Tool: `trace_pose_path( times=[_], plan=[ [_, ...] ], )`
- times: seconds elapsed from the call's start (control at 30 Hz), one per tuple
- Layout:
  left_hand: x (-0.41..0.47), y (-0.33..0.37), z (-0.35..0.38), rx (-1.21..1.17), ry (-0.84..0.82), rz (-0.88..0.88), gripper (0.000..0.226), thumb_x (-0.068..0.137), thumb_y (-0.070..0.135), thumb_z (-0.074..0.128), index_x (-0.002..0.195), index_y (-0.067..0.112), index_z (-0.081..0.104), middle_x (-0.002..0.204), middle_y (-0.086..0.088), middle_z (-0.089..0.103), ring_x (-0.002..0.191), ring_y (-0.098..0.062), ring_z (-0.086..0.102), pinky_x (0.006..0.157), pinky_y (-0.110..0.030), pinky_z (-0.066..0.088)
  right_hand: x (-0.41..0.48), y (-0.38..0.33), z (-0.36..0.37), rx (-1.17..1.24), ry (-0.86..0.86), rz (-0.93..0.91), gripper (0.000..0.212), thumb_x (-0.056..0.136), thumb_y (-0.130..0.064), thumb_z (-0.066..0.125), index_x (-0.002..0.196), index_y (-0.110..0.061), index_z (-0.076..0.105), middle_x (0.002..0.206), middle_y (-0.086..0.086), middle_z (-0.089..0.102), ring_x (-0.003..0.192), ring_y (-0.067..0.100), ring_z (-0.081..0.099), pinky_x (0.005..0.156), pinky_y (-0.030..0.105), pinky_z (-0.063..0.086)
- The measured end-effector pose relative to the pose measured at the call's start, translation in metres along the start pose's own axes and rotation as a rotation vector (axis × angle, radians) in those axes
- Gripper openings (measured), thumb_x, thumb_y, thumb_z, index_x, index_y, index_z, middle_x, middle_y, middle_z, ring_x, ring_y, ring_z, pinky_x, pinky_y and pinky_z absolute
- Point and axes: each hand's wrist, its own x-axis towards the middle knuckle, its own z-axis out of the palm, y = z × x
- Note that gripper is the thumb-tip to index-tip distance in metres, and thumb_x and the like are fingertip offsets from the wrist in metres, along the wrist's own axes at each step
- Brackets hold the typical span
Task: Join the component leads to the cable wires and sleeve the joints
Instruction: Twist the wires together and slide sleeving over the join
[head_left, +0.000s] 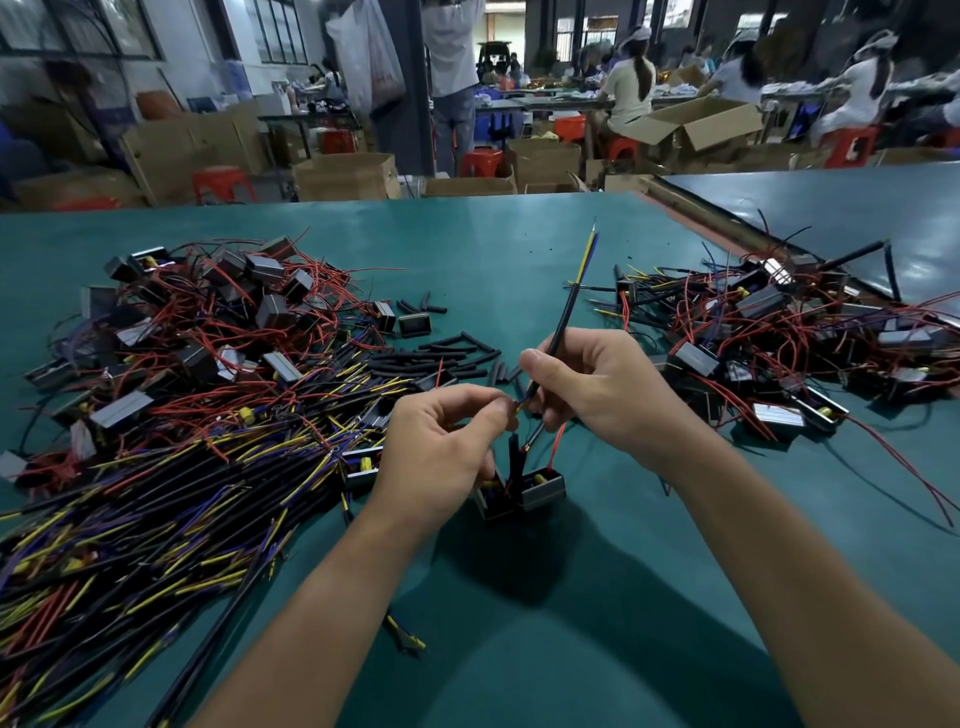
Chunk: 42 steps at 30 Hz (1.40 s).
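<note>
Centrally, a thin black cable (563, 317) with yellow and blue wires at its far tip slants up and away, gripped in the curled fingers of the right hand (597, 384). The left hand (441, 441) pinches the cable's near wire ends between thumb and fingertips. A small black box component (543, 491) with a silver band and red lead sits just below both hands, over the green table (519, 623). Short black sleeve tubes (447, 358) lie just beyond. A heap of black cables (182, 493) spreads on the left, and a pile of wired components (779, 332) lies on the right.

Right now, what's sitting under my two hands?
Two small black components stand on the green table, red leads rising from them. The left hand covers part of one; fingers hide the joint.
</note>
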Motion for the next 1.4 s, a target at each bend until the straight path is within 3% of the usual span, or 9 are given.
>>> trace_pose_path(
  times=[0.23, 0.43, 0.6, 0.73, 0.8, 0.97, 1.13, 1.3, 1.4],
  plan=[
    [-0.001, 0.004, -0.002, -0.103, -0.056, -0.067, 0.007, 0.088, 0.006, 0.066, 0.087, 0.005, 0.072, 0.048, 0.005, 0.057, 0.039, -0.01, 0.046, 0.041, -0.019, 0.038, -0.003, -0.004, -0.002, 0.177, -0.087, 0.086, 0.026, 0.084, -0.031, 0.062, 0.078, -0.006, 0.061, 0.057, 0.003, 0.063, 0.046, 0.014, 0.055, 0.05, 0.024, 0.053],
    [-0.003, 0.006, -0.002, -0.094, -0.04, -0.037, 0.015, 0.085, -0.002, 0.067, 0.081, 0.011, 0.074, 0.047, 0.003, 0.057, 0.038, -0.011, 0.045, 0.04, -0.019, 0.038, -0.003, -0.004, 0.001, 0.097, -0.062, 0.072, 0.021, 0.094, -0.018, 0.061, 0.075, -0.01, 0.063, 0.054, 0.004, 0.061, 0.044, 0.015, 0.053, 0.046, 0.023, 0.051],
    [-0.001, 0.008, -0.006, -0.221, -0.062, -0.159, 0.011, 0.086, 0.01, 0.066, 0.079, 0.013, 0.074, 0.061, 0.001, 0.065, 0.04, -0.01, 0.046, 0.041, -0.02, 0.037, -0.003, -0.002, 0.003, 0.074, -0.078, 0.072, 0.021, 0.094, -0.019, 0.06, 0.075, -0.012, 0.063, 0.053, 0.0, 0.061, 0.047, 0.016, 0.054, 0.048, 0.025, 0.051],
    [0.0, 0.008, -0.008, -0.22, -0.14, -0.25, 0.001, 0.072, 0.017, 0.075, 0.071, 0.017, 0.075, 0.053, 0.006, 0.058, 0.042, -0.009, 0.046, 0.042, -0.017, 0.038, -0.004, -0.002, 0.004, 0.037, -0.095, 0.045, 0.019, 0.094, -0.02, 0.061, 0.076, -0.013, 0.063, 0.052, 0.0, 0.061, 0.047, 0.02, 0.054, 0.049, 0.027, 0.05],
    [0.001, 0.009, -0.01, -0.243, -0.167, -0.282, 0.01, 0.061, 0.021, 0.077, 0.07, 0.019, 0.075, 0.056, 0.006, 0.06, 0.043, -0.007, 0.046, 0.043, -0.016, 0.037, -0.003, -0.002, 0.003, 0.035, -0.089, 0.045, 0.019, 0.093, -0.022, 0.061, 0.076, -0.013, 0.063, 0.052, 0.0, 0.061, 0.049, 0.022, 0.055, 0.049, 0.028, 0.05],
    [0.002, 0.008, -0.011, -0.231, -0.164, -0.274, 0.019, 0.07, -0.002, 0.076, 0.069, 0.018, 0.074, 0.058, 0.002, 0.063, 0.042, -0.008, 0.044, 0.041, -0.016, 0.035, -0.004, -0.002, 0.005, 0.04, -0.104, 0.062, 0.02, 0.093, -0.023, 0.062, 0.078, -0.011, 0.065, 0.053, 0.001, 0.061, 0.047, 0.02, 0.054, 0.049, 0.029, 0.05],
    [0.003, 0.007, -0.012, -0.212, -0.123, -0.208, 0.025, 0.068, -0.008, 0.077, 0.07, 0.016, 0.07, 0.06, 0.001, 0.064, 0.043, -0.005, 0.049, 0.039, -0.016, 0.034, -0.005, -0.004, 0.002, 0.067, -0.12, 0.049, 0.016, 0.092, -0.016, 0.065, 0.077, -0.009, 0.063, 0.056, 0.006, 0.063, 0.045, 0.017, 0.055, 0.049, 0.026, 0.052],
    [0.002, 0.005, -0.009, -0.211, -0.078, -0.172, 0.024, 0.048, 0.022, 0.087, 0.064, 0.018, 0.07, 0.06, 0.001, 0.065, 0.042, -0.005, 0.048, 0.038, -0.016, 0.033, -0.007, -0.002, -0.002, -0.001, -0.179, 0.01, 0.016, 0.081, 0.003, 0.074, 0.087, -0.001, 0.06, 0.07, 0.027, 0.063, 0.055, 0.025, 0.058, 0.056, 0.033, 0.052],
    [0.002, 0.004, -0.01, -0.215, -0.089, -0.193, 0.023, 0.05, 0.02, 0.086, 0.066, 0.016, 0.07, 0.06, 0.0, 0.065, 0.041, -0.006, 0.047, 0.039, -0.015, 0.034, -0.007, -0.002, -0.003, -0.023, -0.185, 0.007, 0.022, 0.081, 0.005, 0.073, 0.099, 0.005, 0.059, 0.077, 0.029, 0.066, 0.057, 0.026, 0.059, 0.053, 0.032, 0.053]
  ],
)
